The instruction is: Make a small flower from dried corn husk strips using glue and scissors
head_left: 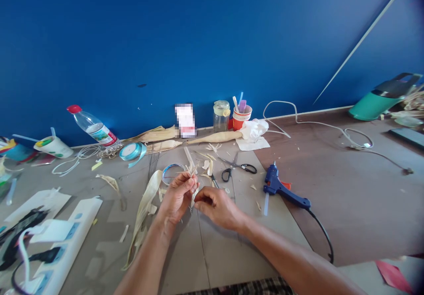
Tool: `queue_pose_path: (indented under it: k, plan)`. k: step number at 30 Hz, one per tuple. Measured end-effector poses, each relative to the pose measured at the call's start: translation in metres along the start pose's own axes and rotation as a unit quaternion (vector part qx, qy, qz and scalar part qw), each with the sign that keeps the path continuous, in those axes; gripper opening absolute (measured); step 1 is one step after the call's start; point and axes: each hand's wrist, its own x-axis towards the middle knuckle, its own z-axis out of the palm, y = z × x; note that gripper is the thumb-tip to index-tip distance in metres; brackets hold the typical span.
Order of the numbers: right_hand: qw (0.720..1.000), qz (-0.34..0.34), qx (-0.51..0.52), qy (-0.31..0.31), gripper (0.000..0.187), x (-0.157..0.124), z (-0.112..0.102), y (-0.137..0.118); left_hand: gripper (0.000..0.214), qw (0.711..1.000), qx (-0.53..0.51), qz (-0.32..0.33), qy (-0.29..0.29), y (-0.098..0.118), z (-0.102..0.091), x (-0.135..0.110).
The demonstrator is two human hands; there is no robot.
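Note:
My left hand (pixel 177 198) is closed around a small bundle of pale corn husk strips (pixel 192 171) whose tips stick up above its fingers. Right beside it, my right hand (pixel 215 206) is curled in a pinch at the base of the same bundle. Both hands hover just over the grey table (pixel 205 255). A long dry husk leaf (pixel 142 211) lies to the left of my left wrist. Black-handled scissors (pixel 236 168) lie just beyond the hands, and a blue glue gun (pixel 281 189) rests to the right with its cord trailing toward me.
A white power strip (pixel 62 242) with plugs sits at the front left. Along the blue wall stand a tilted water bottle (pixel 94 129), a ribbon spool (pixel 130 151), a glass jar (pixel 221 115), a red cup of tools (pixel 241 116), white tissue (pixel 253 131) and a teal container (pixel 380 100).

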Motion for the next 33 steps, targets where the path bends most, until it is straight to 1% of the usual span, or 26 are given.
queue_pose_path:
  k: [3,5,9,17,22,27,33]
  plan:
    - [1.0,0.011,0.021,-0.017,0.012,-0.001,0.002,0.0,0.014,1.0,0.001,-0.007,0.002,-0.001,0.0,0.0]
    - [0.999,0.021,0.03,-0.017,0.014,0.0,0.002,0.0,0.014,1.0,0.011,-0.009,-0.003,-0.002,0.001,0.001]
    - [0.999,0.031,0.039,0.006,0.011,0.002,0.0,0.001,0.015,0.999,0.05,-0.006,-0.014,-0.003,0.001,0.002]
    - [0.997,0.049,0.036,0.037,0.01,0.005,-0.001,0.007,0.014,0.993,0.116,-0.014,0.001,-0.003,0.002,0.0]
    - [0.996,0.047,0.066,0.038,0.014,0.007,-0.002,0.01,0.015,0.988,0.153,-0.021,0.009,-0.006,0.001,-0.001]
    - [0.995,0.053,0.08,0.037,0.014,0.009,-0.002,0.012,0.016,0.984,0.175,-0.012,0.025,-0.007,0.0,0.0]
    - [0.992,0.064,0.096,0.042,0.02,0.011,-0.002,0.016,0.016,0.98,0.197,-0.013,0.022,-0.008,-0.002,0.0]
